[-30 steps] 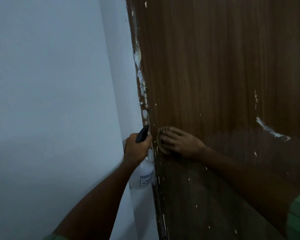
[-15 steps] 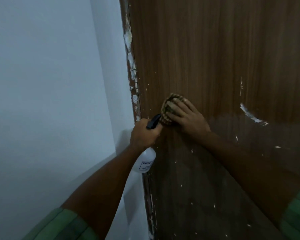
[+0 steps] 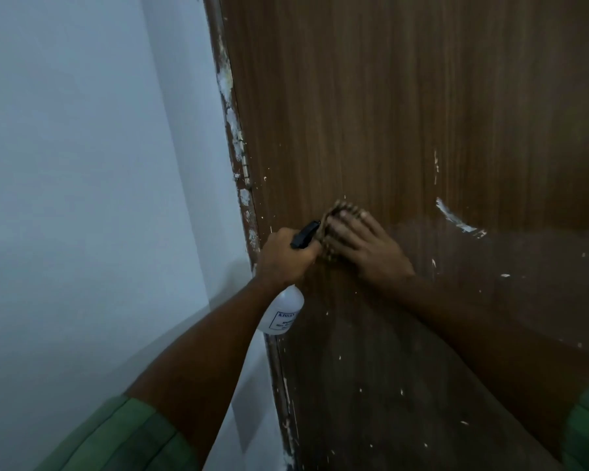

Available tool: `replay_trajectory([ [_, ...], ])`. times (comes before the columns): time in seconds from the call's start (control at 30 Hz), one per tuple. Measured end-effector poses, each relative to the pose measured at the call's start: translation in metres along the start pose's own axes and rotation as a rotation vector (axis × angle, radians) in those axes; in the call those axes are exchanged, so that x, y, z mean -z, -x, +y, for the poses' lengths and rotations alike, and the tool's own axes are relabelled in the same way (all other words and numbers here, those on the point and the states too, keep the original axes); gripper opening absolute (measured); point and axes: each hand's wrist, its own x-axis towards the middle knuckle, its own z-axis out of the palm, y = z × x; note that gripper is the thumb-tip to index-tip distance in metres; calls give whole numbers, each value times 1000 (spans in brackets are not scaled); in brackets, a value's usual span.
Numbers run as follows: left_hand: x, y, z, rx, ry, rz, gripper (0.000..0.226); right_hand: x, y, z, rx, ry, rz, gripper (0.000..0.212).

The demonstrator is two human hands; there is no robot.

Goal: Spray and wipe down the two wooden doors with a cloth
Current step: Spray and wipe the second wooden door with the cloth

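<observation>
I am in the wiping step: my right hand [image 3: 364, 246] lies flat against the wooden door [image 3: 405, 107], fingers straight and spread, pressing the checked cloth [image 3: 334, 215] onto the panel. The cloth sits close to the door's hinge edge, just right of it and a little below the hinge [image 3: 245, 166], and most of it is hidden under my palm, with only its upper and left folds showing. My left hand [image 3: 286, 256] is curled round the neck of the spray bottle [image 3: 281, 312], whose black trigger head [image 3: 305, 234] pokes up between the two hands and almost touches the cloth; the bottle's body hangs below my fist, in front of the hinge edge. The bottle is translucent white with a printed label I cannot read, and I cannot tell how much liquid it holds. The door below the cloth looks darker, which I take for damp or shadow, and pale flecks are scattered over it; a longer white smear [image 3: 456, 219] lies well to the right of the cloth at about the same height. For the next move I would judge that the cloth needs firm, flat pressure carried rightward from the hinge edge toward that smear, keeping the nozzle clear of the wiping hand. Only one door is in view, so I judge the task well short of finished.
</observation>
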Motion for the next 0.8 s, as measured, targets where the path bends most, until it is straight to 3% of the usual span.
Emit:
replay_trajectory([
  [0.07,-4,0,1,0,-25,-9,39,-7,16,-7,358,-11,-193,65],
  [0.13,-7,-2,5,-14,-36,-16,35,6,16,11,544,-15,-387,67],
  [0.17,-9,-5,6,-15,-37,-20,34,13,10,23,523,-4,-388,67],
  [0.3,-16,-14,11,-2,-19,0,33,34,-1,58,15,24,23,66],
  [0.37,-21,-14,15,-19,-26,-5,37,27,15,53,-102,26,101,70],
  [0.4,-24,-14,18,-32,-29,-19,39,19,26,43,-35,41,56,70],
  [0.5,-30,-19,28,-47,-38,-55,42,3,53,25,477,35,-231,63],
  [0.57,-35,-24,33,-59,-29,-59,42,13,49,41,614,71,-318,62],
  [0.63,-40,-30,38,-84,-9,-65,41,27,36,62,421,105,-135,57],
  [0.73,-46,-33,39,-104,10,-80,39,37,45,78,-99,94,83,60],
  [0.8,-48,-33,39,-106,-1,-99,40,31,63,64,-143,93,88,69],
])
